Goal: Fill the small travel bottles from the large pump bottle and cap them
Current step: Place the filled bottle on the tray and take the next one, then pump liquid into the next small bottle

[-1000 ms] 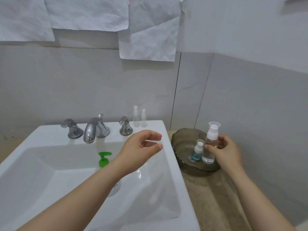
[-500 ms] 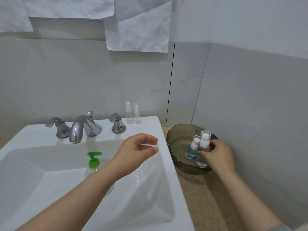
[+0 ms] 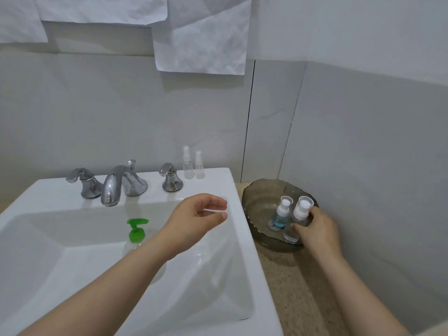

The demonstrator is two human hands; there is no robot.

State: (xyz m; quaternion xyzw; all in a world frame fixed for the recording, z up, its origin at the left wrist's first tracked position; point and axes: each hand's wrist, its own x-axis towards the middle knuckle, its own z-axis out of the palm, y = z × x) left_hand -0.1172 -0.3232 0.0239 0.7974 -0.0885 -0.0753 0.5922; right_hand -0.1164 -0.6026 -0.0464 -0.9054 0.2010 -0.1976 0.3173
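- White sink (image 3: 232,187) filled the left. The large pump bottle (image 3: 136,231), green head up, stood in its basin, partly behind your left forearm.
- Speckled tabletop (image 3: 291,287) to the right carried a smoky glass bowl (image 3: 257,191).
- Your left hand (image 3: 194,219) hovered over the basin, fingers loosely curled, holding nothing.
- Your right hand (image 3: 317,226) reached into the bowl, fingers gripping a clear travel bottle (image 3: 300,214), capped and tilted.
- A blue-filled travel bottle (image 3: 280,215) stood just beside it, capped.
- Two small spray bottles (image 3: 189,169) stood on the sink's back ledge.
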